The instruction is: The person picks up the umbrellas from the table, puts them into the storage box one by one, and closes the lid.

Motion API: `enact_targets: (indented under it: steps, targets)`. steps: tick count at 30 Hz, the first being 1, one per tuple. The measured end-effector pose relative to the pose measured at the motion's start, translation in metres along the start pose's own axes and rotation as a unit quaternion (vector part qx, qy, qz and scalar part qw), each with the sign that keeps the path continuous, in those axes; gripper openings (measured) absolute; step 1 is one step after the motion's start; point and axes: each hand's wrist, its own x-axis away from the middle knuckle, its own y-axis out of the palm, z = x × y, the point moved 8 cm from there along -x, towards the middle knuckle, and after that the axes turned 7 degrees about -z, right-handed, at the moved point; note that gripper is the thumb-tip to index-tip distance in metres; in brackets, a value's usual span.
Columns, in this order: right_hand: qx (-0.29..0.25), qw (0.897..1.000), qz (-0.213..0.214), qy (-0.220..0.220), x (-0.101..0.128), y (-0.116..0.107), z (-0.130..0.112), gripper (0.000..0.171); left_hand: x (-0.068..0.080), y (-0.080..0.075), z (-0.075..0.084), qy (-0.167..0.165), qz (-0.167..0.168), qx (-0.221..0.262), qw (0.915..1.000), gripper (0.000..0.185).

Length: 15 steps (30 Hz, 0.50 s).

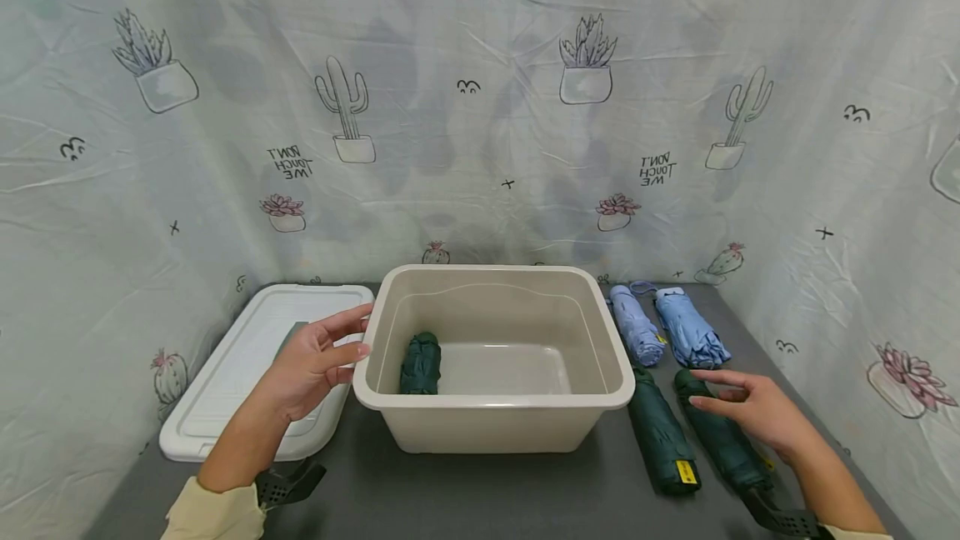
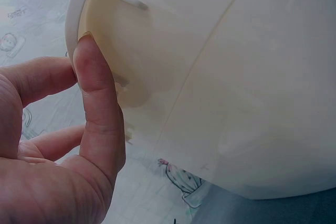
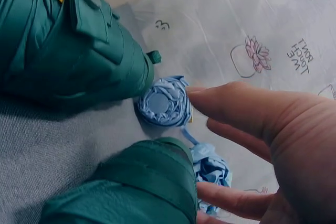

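Observation:
A beige plastic bin (image 1: 491, 423) stands in the middle of the table, with one folded dark green umbrella (image 1: 420, 363) inside at its left. My left hand (image 1: 318, 361) touches the bin's left rim, fingers fairly straight; in the left wrist view the thumb (image 2: 97, 93) lies against the lip. At the right, my right hand (image 1: 750, 407) is over the far end of another folded green umbrella (image 1: 723, 440), thumb and fingers apart. In the right wrist view a gap shows between the thumb (image 3: 226, 106) and this umbrella (image 3: 131, 187). Another green umbrella (image 1: 663, 436) lies alongside, nearer the bin.
Two folded light blue umbrellas (image 1: 636, 327) (image 1: 688, 330) lie behind the green ones. A white lid (image 1: 232, 382) rests on the grey table (image 1: 465, 498) left of the bin. A cactus-print curtain (image 1: 480, 132) surrounds the back and sides.

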Motion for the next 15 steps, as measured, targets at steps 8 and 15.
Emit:
enact_targets:
  steps: [8, 15]
  targets:
    - [0.013, 0.999, -0.041, 0.003, -0.001, 0.002, 0.011, 0.063, 0.001, 0.001, 0.001, 0.0, 0.0, 0.006, 1.0, 0.063]
    - [0.013, 0.996, -0.085, -0.01, -0.001, 0.004, 0.015, 0.061, 0.001, 0.002, 0.001, 0.0, 0.0, 0.002, 1.0, 0.064]
